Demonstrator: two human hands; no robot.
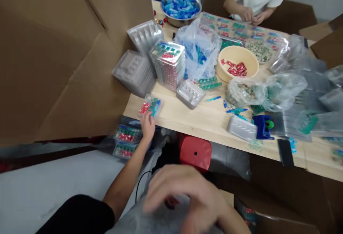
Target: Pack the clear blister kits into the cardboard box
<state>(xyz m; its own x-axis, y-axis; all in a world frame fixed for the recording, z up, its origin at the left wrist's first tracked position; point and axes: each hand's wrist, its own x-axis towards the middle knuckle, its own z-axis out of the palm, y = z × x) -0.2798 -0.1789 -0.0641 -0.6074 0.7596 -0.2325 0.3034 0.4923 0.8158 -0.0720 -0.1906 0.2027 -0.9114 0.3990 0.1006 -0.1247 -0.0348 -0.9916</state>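
Observation:
My left hand [148, 125] reaches to the table's near left edge, fingers closed on the near end of a clear plastic tray [150, 104]. Red packets, green pieces and a blue pen-like piece lie in that tray. Close to the camera, my right hand [184, 189] is blurred by motion; its fingers curve with the thumb apart and nothing shows in it. Beyond the held tray stands a tall stack of filled trays [168, 66], beside stacked empty trays [135, 71]. Below my left hand are more filled trays [128, 134].
A large cardboard box [66, 55] walls off the left. The wooden table [182, 118] bears a metal bowl [182, 21] of blue pieces, a cream basin [237, 50], plastic bags [199, 51] and a blue tape dispenser [262, 127]. A red stool [195, 152] stands below; a person [257, 1] sits opposite.

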